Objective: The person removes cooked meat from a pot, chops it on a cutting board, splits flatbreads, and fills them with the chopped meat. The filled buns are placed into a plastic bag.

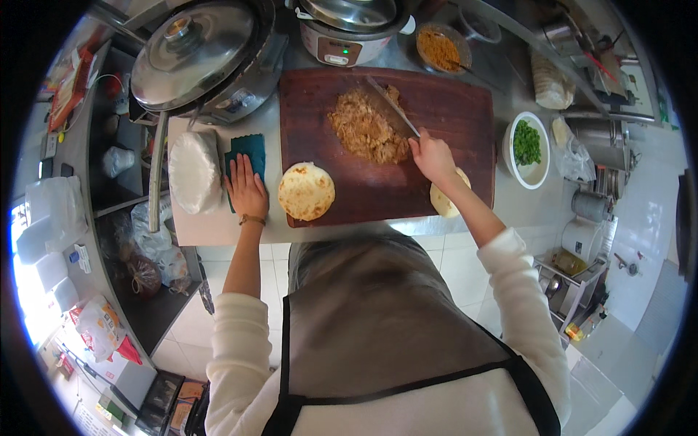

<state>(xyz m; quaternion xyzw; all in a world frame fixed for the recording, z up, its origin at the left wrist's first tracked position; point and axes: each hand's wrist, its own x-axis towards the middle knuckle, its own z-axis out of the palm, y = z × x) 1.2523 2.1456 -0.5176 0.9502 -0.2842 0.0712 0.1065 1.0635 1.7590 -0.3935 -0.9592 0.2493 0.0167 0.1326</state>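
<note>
- The cutting board (458, 116) spans the middle, carrying the chopped meat (363, 127) toward its far side.
- That meat lies far-left of the right hand (434, 157), which is much nearer it than the left.
- One flatbread (306, 191) sits near-left on the board.
- The left hand (249, 190) rests flat, fingers extended, on the green cloth (251, 149), left of the board.
- The right closes around the knife (392, 106), its blade running far-left across the meat's right part.
</note>
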